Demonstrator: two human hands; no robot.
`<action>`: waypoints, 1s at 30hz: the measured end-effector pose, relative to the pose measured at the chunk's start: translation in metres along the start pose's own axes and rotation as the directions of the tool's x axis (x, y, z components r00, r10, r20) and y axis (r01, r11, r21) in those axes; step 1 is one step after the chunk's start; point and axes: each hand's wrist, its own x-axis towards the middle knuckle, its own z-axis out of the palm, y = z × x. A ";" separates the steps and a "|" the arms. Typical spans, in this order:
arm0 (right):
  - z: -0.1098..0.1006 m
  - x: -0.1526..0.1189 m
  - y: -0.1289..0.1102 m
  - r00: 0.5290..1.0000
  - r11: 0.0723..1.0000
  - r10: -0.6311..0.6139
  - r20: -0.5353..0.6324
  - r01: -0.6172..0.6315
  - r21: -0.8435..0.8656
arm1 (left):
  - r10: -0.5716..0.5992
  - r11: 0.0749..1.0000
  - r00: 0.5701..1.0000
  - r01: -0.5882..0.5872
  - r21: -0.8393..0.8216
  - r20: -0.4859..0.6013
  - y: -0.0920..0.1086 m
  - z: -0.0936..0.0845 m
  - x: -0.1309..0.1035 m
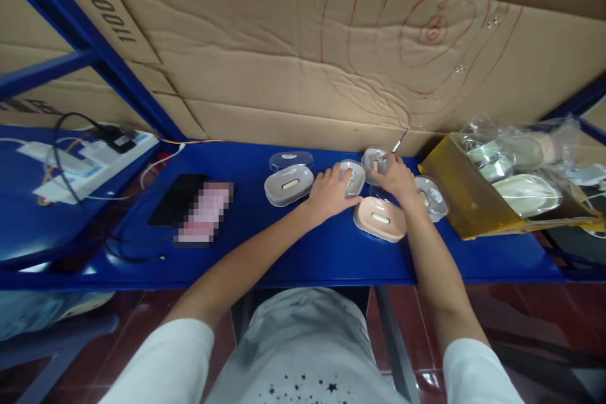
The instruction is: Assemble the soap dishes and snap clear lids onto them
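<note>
My left hand (331,194) lies spread beside a grey oval soap-dish-like piece (355,179), fingertips on its edge and thumb stretched out. My right hand (398,178) is bent over another grey oval piece (374,156), its thumb against that piece. A slim silver pointed tool (400,139) sticks up from its fingers, which partly hide it. In front of my hands sits a pink oval dish (380,219) with a pale bar-shaped part in its middle. A grey dish (288,184) of the same shape stands left of my left hand, with a clear oval cover (290,161) behind it.
Beside my right forearm lies another grey oval piece (430,198). An open cardboard box (454,196) of bagged pale green dishes stands at the right. A phone (206,213), a black flat object (175,199) and a power strip (113,158) with cables are at the left. Cardboard (265,44) walls the back.
</note>
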 end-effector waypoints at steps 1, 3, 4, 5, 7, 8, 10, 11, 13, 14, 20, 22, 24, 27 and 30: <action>-0.001 -0.001 0.004 1.000 0.999 -0.001 0.001 0.001 0.039 | -0.013 1.000 1.000 0.013 -0.013 0.001 0.000 0.000 0.000; -0.005 0.000 0.013 1.000 0.992 0.009 -0.004 -0.009 0.123 | -0.042 0.999 0.999 0.041 -0.035 -0.005 -0.003 -0.003 0.002; -0.007 0.000 0.018 1.000 0.988 0.016 -0.008 -0.014 0.155 | -0.059 0.997 0.998 0.058 -0.045 -0.012 -0.006 -0.006 0.004; -0.009 0.001 0.023 1.000 0.985 0.019 -0.011 -0.017 0.174 | -0.075 0.996 0.997 0.074 -0.051 -0.021 -0.009 -0.009 0.006; -0.014 0.000 0.033 1.000 0.984 0.020 -0.009 -0.018 0.175 | -0.104 0.994 0.994 0.102 -0.046 -0.046 -0.017 -0.013 0.011; -0.017 -0.001 0.037 1.000 0.986 0.022 -0.007 -0.020 0.167 | -0.111 0.993 0.992 0.109 -0.036 -0.059 -0.022 -0.015 0.013; -0.022 -0.008 0.047 0.999 0.989 0.020 -0.039 -0.014 0.149 | -0.110 0.994 0.991 0.110 -0.006 -0.073 -0.029 -0.016 0.017; -0.024 -0.013 0.052 0.997 0.992 0.019 -0.074 -0.009 0.130 | -0.104 0.994 0.992 0.105 0.010 -0.072 -0.032 -0.015 0.018; -0.026 -0.026 0.065 0.990 0.997 0.051 -0.129 -0.043 0.065 | -0.087 0.996 0.994 0.089 0.031 -0.061 -0.035 -0.012 0.018; -0.026 -0.034 0.072 0.988 0.996 0.093 -0.127 -0.090 0.026 | -0.080 0.996 0.995 0.082 0.039 -0.054 -0.036 -0.011 0.017; -0.018 -0.070 0.109 0.973 0.975 0.215 -0.085 -0.218 -0.030 | -0.030 0.985 0.996 0.044 0.165 -0.085 -0.051 -0.018 -0.012; -0.017 -0.073 0.116 0.977 0.983 0.183 -0.114 -0.179 0.048 | -0.038 0.977 0.995 0.057 0.206 -0.095 -0.063 -0.022 -0.027; -0.018 -0.074 0.117 0.977 0.983 0.172 -0.123 -0.161 0.091 | -0.034 0.973 0.995 0.053 0.223 -0.090 -0.075 -0.024 -0.042; -0.021 -0.070 0.104 0.980 0.990 0.139 -0.144 -0.142 -0.009 | 0.011 0.976 0.997 0.006 0.218 -0.075 -0.083 -0.022 -0.056; -0.022 -0.059 0.071 0.984 0.992 -0.015 -0.179 -0.008 -0.123 | 0.066 0.978 0.994 -0.047 0.205 -0.088 -0.070 -0.017 -0.055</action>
